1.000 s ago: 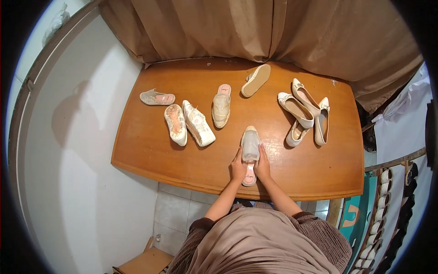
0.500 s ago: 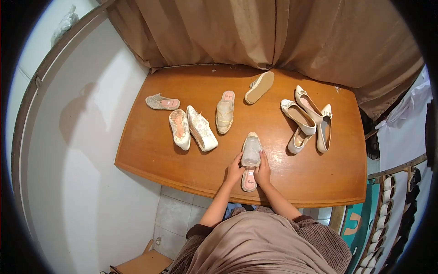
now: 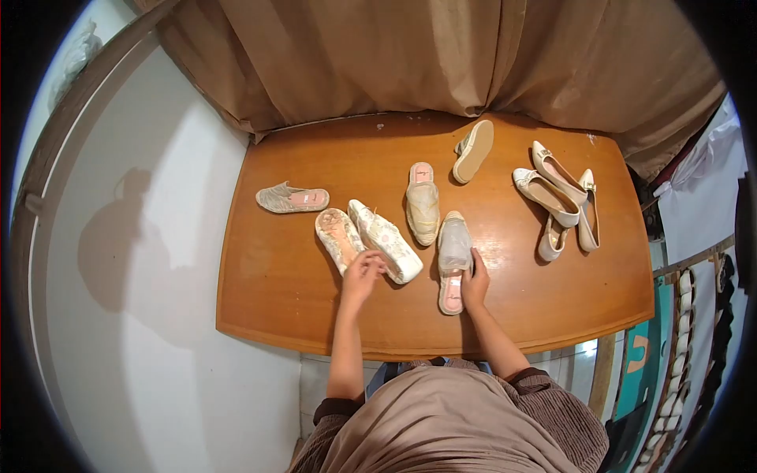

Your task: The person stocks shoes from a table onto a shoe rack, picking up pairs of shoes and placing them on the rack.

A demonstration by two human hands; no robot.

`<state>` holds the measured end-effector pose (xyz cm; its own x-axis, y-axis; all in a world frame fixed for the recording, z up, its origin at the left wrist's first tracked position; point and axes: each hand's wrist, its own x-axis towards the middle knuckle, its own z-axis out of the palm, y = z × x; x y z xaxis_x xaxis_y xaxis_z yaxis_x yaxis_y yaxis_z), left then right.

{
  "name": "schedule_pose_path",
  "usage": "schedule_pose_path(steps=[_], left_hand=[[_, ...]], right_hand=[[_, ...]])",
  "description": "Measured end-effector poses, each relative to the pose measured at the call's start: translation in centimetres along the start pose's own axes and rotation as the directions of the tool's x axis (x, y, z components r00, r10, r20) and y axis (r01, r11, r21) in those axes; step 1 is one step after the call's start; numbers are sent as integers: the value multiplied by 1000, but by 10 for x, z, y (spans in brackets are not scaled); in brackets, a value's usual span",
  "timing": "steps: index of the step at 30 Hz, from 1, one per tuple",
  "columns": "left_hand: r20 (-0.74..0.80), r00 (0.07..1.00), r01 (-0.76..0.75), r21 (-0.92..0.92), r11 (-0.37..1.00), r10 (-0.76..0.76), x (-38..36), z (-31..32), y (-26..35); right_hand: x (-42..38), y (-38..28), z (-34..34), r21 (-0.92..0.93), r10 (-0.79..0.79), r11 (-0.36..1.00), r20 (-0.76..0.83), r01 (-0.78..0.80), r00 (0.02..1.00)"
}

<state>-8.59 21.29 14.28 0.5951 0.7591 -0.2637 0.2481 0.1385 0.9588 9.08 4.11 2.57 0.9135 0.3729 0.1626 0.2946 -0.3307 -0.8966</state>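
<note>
My right hand (image 3: 476, 285) rests along the right side of a pale mule (image 3: 454, 244) with a translucent-looking upper and a pink insole, its fingers closed at the edge. The mule's toe points away from me. My left hand (image 3: 363, 272) hovers over the near end of a pair of floral shoes, fingers apart and slightly blurred. It partly covers the left floral shoe (image 3: 337, 233), which has a worn insole. The right floral shoe (image 3: 385, 240) lies tilted beside it. Another matching mule (image 3: 423, 206) lies just beyond, toe toward me.
On the wooden table (image 3: 315, 307), a flat slipper (image 3: 292, 199) lies at the left and a shoe on its side (image 3: 475, 154) shows its sole at the back. Cream flats (image 3: 546, 194) cluster at the right. A brown curtain (image 3: 355, 63) hangs behind; a shoe rack (image 3: 674, 370) stands right.
My left hand has let go of the mule and moved left to the floral shoes. My right hand stays at the mule. The view has shifted a little.
</note>
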Motion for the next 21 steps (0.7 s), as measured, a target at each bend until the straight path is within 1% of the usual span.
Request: schedule_pose_path(steps=[1, 2, 3, 4, 5, 6, 7, 9, 10, 12, 13, 15, 16, 17, 19, 20, 21], left_hand=[[14, 1000, 2, 6, 1000, -2, 10, -18, 0], [-51, 999, -6, -44, 999, 4, 21, -35, -2], [-116, 993, -17, -96, 995, 6, 32, -52, -5], [-100, 995, -9, -95, 995, 0, 43, -67, -10], [-180, 983, -38, -42, 998, 30, 54, -80, -14], [-255, 965, -64, 14, 998, 65, 66, -93, -20], [-239, 969, -62, 16, 998, 64, 81, -104, -28], [-383, 924, -45, -125, 991, -7, 111, -122, -45], [-372, 928, -44, -124, 991, -5, 126, -131, -51], [-423, 874, 126, -273, 954, -237, 155, -147, -62], [-412, 880, 127, -271, 954, -235, 165, -154, -64], [-386, 860, 268, -216, 939, -334, 185, -167, -67], [-338, 867, 314, -199, 928, -366, 196, -174, -68], [-325, 873, 314, -196, 929, -364, 205, -176, -70], [-394, 816, 325, -292, 900, -422, 218, -178, -77], [-423, 829, 306, -205, 930, -366, 223, -180, -81], [-413, 832, 314, -199, 928, -370, 228, -184, -84]], right_hand=[[1, 3, 2, 13, -2, 1000, -4, 2, 1000], [1, 6, 5, 51, 9, 999, -38, -7, 999], [0, 7, 7, 44, 19, 999, -49, -17, 999], [0, 8, 7, 82, 60, 995, -43, -57, 997], [-1, 8, 7, 120, 101, 988, -36, -96, 994], [-1, 10, 10, 144, 86, 987, -69, -76, 994], [-2, 9, 12, 139, 95, 987, -82, -83, 992], [-1, 3, 15, 104, 79, 992, -95, -69, 992], [-1, 0, 16, 101, 83, 992, -106, -72, 991], [-1, -6, 18, 104, 129, 988, -128, -116, 983], [-2, -3, 21, 101, 131, 988, -140, -118, 981], [-2, 2, 24, 74, 111, 992, -163, -100, 980], [0, 0, 24, 71, 110, 993, -176, -99, 978], [0, -2, 26, 80, 131, 990, -192, -117, 973], [-2, -8, 26, 84, 159, 986, -218, -144, 963], [-1, -11, 26, 64, 150, 988, -216, -139, 965], [-2, -10, 25, 42, 143, 990, -213, -137, 967]])
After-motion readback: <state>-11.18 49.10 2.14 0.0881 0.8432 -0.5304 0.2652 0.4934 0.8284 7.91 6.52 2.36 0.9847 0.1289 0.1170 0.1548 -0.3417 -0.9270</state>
